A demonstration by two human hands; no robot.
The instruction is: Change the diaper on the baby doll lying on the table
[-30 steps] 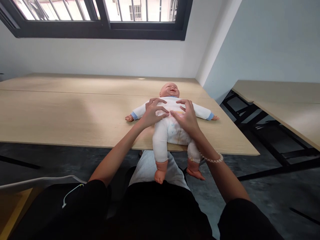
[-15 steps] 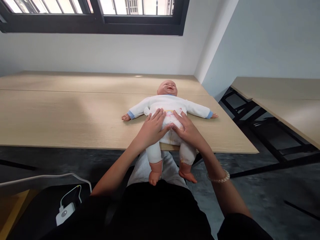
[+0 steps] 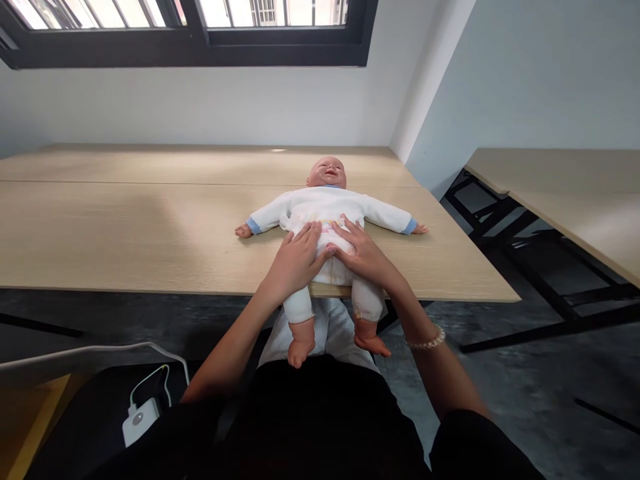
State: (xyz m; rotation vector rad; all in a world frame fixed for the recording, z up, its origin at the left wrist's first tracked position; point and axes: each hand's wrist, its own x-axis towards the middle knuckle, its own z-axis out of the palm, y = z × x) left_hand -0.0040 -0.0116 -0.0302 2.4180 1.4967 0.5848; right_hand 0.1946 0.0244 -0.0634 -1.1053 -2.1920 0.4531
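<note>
A baby doll [image 3: 327, 207] in a white suit with blue cuffs lies on its back on the wooden table [image 3: 150, 227], arms spread, legs hanging over the near edge. My left hand [image 3: 297, 257] rests flat on the doll's belly and left hip, fingers stretched out. My right hand [image 3: 363, 253] lies beside it on the right hip, fingers also extended, a bead bracelet [image 3: 425, 340] on the wrist. Both hands press on the white cloth around the doll's waist; neither grips anything that I can make out.
A second wooden table [image 3: 565, 193] on a black frame stands to the right across a gap of dark floor. A white power bank [image 3: 140, 420] with a cable lies on a dark surface at lower left. A window runs along the far wall.
Both hands have slid from the doll's chest down to its waist and hips. The view has shifted slightly, bringing the power bank into sight at lower left.
</note>
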